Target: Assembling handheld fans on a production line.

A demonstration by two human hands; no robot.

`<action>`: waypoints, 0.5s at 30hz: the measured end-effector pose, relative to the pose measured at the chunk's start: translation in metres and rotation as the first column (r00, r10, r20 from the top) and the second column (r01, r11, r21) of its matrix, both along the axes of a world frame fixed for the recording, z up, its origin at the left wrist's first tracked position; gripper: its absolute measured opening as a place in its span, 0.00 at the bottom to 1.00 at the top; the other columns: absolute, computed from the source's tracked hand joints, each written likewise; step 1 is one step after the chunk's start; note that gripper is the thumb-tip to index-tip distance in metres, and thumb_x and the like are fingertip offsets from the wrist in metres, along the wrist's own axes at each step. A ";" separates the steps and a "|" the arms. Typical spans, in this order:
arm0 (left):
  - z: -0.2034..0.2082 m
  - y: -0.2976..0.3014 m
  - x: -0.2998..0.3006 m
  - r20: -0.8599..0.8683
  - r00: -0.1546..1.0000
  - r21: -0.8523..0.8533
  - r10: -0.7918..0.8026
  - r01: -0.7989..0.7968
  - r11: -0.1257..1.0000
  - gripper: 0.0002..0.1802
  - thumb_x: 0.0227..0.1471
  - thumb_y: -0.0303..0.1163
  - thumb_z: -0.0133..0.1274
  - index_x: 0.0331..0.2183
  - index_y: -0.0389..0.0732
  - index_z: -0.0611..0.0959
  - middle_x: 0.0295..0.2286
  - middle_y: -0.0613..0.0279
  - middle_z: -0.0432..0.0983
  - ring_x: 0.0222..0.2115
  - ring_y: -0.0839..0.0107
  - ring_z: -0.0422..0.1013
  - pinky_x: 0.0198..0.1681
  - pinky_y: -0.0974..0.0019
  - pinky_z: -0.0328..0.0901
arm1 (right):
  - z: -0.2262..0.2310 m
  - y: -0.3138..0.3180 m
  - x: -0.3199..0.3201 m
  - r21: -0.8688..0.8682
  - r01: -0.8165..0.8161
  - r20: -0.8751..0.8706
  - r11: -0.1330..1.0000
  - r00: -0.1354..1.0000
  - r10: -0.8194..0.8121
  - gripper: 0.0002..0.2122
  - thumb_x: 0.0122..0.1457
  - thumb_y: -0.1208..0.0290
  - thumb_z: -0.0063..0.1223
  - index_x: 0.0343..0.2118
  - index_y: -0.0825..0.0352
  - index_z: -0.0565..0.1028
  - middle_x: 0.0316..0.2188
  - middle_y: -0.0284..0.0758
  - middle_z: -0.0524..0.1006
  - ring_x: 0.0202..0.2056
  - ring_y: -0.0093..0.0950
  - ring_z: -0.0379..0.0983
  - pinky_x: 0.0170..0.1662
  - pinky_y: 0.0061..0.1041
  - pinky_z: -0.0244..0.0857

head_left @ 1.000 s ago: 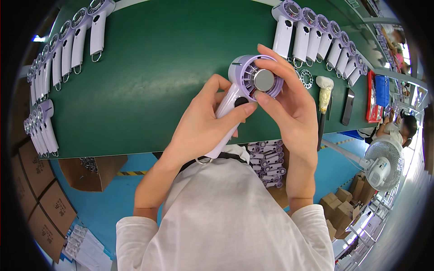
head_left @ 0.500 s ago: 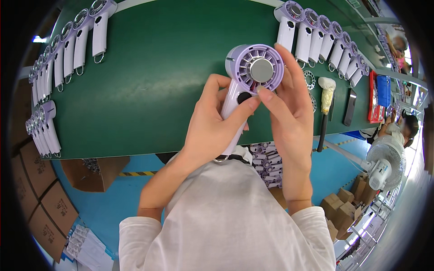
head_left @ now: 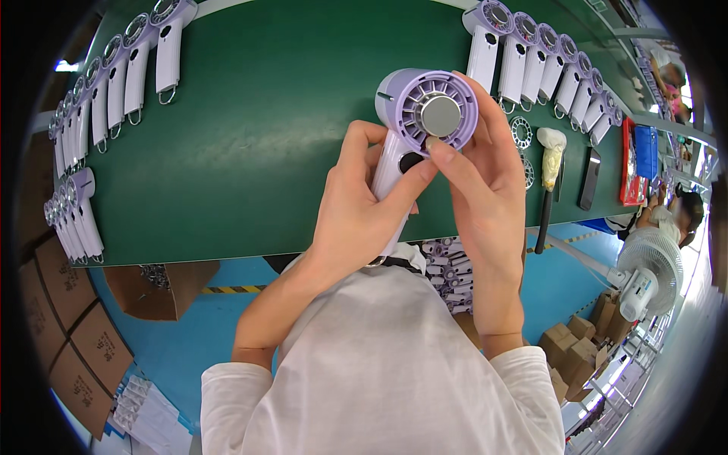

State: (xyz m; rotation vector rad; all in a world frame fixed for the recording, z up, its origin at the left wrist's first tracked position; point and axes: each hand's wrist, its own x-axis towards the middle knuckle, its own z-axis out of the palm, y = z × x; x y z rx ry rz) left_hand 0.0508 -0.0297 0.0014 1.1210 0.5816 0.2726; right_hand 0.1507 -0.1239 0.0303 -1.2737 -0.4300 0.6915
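A light purple handheld fan point(head_left: 403, 114), with a round slotted head and a silver disc at its centre, is held over the green table. My left hand point(head_left: 362, 193) is wrapped round its white handle, the thumb lying by the black oval on the handle. My right hand point(head_left: 489, 163) grips the head: its fingers reach round the right rim and the thumb presses on the lower front edge, near the base of the disc. Whether the thumb tip holds some small part, I cannot make out.
More fans stand in rows along the left point(head_left: 135, 64) and right point(head_left: 516, 57) of the green table point(head_left: 250, 152). To the right lie silver slotted rings point(head_left: 521, 133), a wrapped-head mallet point(head_left: 551, 159), a dark flat tool point(head_left: 589, 178), a red tray point(head_left: 629, 171) and a blue bin point(head_left: 646, 152).
The fan's head has shifted slightly up and left and turned a little. My right thumb has slid slightly up and left along the lower edge of the head.
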 end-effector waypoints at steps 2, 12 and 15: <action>0.000 0.000 0.000 -0.001 1.000 0.025 0.005 -0.005 1.000 0.21 0.55 0.34 0.61 0.41 0.36 0.67 0.26 0.58 0.78 0.21 0.77 0.73 0.22 0.72 0.66 | 0.000 0.001 0.000 0.003 -0.003 0.005 1.000 1.000 0.003 0.28 0.56 0.87 0.54 0.61 0.71 0.62 0.56 0.39 0.68 0.58 0.28 0.64 0.60 0.31 0.63; -0.012 -0.005 0.000 -0.014 0.998 0.142 0.056 -0.054 0.988 0.21 0.54 0.35 0.62 0.40 0.37 0.68 0.22 0.57 0.78 0.20 0.75 0.73 0.22 0.70 0.65 | 0.001 0.006 0.002 -0.057 0.013 0.105 0.998 0.994 -0.007 0.27 0.54 0.90 0.52 0.58 0.69 0.64 0.53 0.38 0.69 0.57 0.27 0.66 0.58 0.28 0.66; -0.015 -0.005 0.000 -0.016 0.998 0.267 0.064 -0.057 0.962 0.21 0.54 0.34 0.63 0.40 0.36 0.68 0.21 0.56 0.77 0.20 0.74 0.74 0.22 0.69 0.65 | 0.001 0.004 0.007 -0.104 -0.003 0.180 0.995 0.983 0.021 0.26 0.53 0.90 0.53 0.57 0.68 0.64 0.53 0.38 0.69 0.57 0.28 0.66 0.58 0.30 0.67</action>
